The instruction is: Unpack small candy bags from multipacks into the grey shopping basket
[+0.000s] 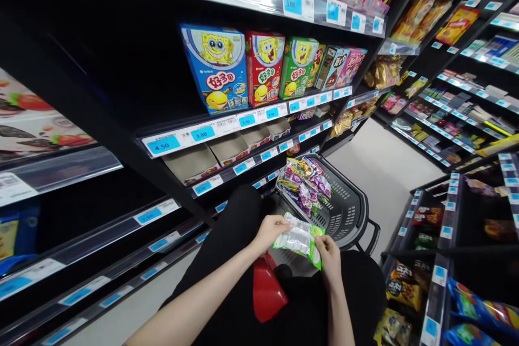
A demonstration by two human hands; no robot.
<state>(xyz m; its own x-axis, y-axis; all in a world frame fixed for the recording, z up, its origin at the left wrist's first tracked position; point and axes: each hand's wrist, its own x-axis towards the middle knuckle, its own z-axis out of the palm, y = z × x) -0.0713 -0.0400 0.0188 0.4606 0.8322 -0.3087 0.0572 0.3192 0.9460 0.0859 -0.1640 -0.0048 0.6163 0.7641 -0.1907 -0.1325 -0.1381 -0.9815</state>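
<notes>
A green and silver snack bag (299,238) is stretched flat between my two hands, its printed back facing up. My left hand (271,231) pinches the bag's left end. At the right end, my right hand (329,259) grips the green edge between thumb and fingers. Just beyond the bag stands a dark grey shopping basket (344,189) with slotted walls. Several purple and yellow snack bags (305,181) are heaped in its far left part.
On the shelf (243,119) at left stand a blue box (219,70), a red box (265,67) and a green box (299,67). Open cartons (229,147) sit below. A red object (267,289) lies by my legs. Bagged snacks (403,286) fill a rack at right.
</notes>
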